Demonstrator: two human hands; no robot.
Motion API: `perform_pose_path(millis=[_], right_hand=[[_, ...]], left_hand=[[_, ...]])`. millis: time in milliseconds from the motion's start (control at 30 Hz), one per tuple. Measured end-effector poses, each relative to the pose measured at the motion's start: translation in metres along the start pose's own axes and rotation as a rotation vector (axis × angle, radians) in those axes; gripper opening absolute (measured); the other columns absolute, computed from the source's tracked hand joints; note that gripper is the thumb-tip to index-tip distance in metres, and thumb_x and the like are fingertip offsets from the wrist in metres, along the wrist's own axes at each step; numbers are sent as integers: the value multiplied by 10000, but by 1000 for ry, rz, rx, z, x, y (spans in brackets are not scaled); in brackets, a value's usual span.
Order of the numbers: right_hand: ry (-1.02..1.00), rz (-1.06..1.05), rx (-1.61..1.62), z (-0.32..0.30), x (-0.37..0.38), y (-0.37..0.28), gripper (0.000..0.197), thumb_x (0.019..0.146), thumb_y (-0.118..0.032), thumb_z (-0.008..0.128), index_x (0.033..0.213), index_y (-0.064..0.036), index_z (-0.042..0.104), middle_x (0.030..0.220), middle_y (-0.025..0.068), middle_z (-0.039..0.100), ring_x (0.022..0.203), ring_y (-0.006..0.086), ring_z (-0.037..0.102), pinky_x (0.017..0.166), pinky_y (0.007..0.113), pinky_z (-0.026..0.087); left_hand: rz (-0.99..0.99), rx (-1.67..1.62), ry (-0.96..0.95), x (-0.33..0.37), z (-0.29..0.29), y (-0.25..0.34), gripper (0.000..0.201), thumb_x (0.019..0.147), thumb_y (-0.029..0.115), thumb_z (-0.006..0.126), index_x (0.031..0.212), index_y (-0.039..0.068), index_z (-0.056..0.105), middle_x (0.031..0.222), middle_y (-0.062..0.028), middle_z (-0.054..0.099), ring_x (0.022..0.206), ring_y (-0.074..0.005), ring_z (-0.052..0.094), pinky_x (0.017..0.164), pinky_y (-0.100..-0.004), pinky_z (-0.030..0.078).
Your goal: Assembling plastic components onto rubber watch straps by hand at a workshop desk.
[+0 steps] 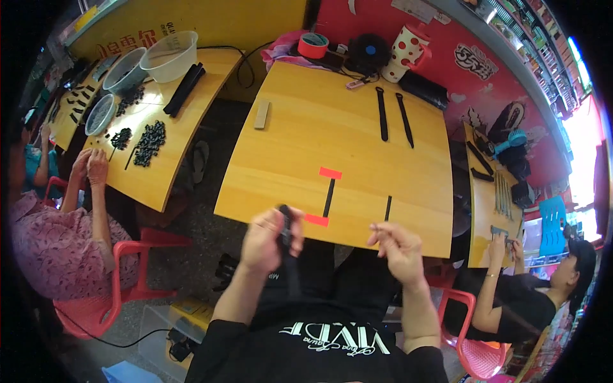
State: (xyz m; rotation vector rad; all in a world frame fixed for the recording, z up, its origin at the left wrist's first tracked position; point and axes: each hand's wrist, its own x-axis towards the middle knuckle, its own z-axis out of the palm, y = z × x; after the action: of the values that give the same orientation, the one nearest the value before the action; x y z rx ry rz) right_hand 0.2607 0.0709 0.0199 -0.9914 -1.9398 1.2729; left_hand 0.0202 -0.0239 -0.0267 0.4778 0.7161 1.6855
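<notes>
My left hand [267,241], at the table's near edge, is closed round a black strap [287,246] whose lower part hangs blurred toward my lap. My right hand [397,247] is also at that edge, thumb and fingertips pinched together; what they hold, if anything, is too small to name. Just beyond those fingertips a short black strip [389,208] lies on the wooden table [306,134]. Between my hands, another black strip [329,198] runs between two red tape pieces, the far red tape [331,173] and the near red tape [317,220].
Two black straps [382,115] lie at the far right of my table, a small flat bar [262,115] at its left. A dotted tumbler [408,52], a black fan [368,51] and a tape roll [313,45] stand behind. People work at the left table [153,182] and right table [482,246].
</notes>
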Motion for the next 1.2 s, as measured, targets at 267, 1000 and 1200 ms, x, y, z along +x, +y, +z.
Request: perform_pose_path(millis=[267, 1000, 1200], right_hand=[[238, -285, -271, 38, -65, -7, 123, 845, 29, 633, 960, -11, 625, 746, 121, 608, 595, 277, 610, 522, 325, 467], [390, -356, -585, 29, -86, -16, 219, 735, 21, 668, 941, -40, 624, 717, 84, 560, 635, 254, 619, 531, 341, 481], [375, -371, -590, 29, -84, -17, 248, 705, 33, 673, 936, -44, 622, 722, 86, 556, 634, 254, 618, 528, 339, 478]], left_hand=[[-300, -72, -230, -28, 47, -56, 383, 1038, 291, 406, 1191, -39, 528, 769, -114, 623, 528, -150, 588, 458, -236, 474], [-309, -10, -358, -41, 69, -63, 377, 1036, 288, 406, 1143, -37, 564, 761, -115, 607, 544, -147, 588, 470, -235, 484], [-322, -36, -342, -40, 67, -62, 366, 1034, 288, 417, 1130, -29, 572, 762, -108, 607, 546, -146, 588, 470, -231, 481]])
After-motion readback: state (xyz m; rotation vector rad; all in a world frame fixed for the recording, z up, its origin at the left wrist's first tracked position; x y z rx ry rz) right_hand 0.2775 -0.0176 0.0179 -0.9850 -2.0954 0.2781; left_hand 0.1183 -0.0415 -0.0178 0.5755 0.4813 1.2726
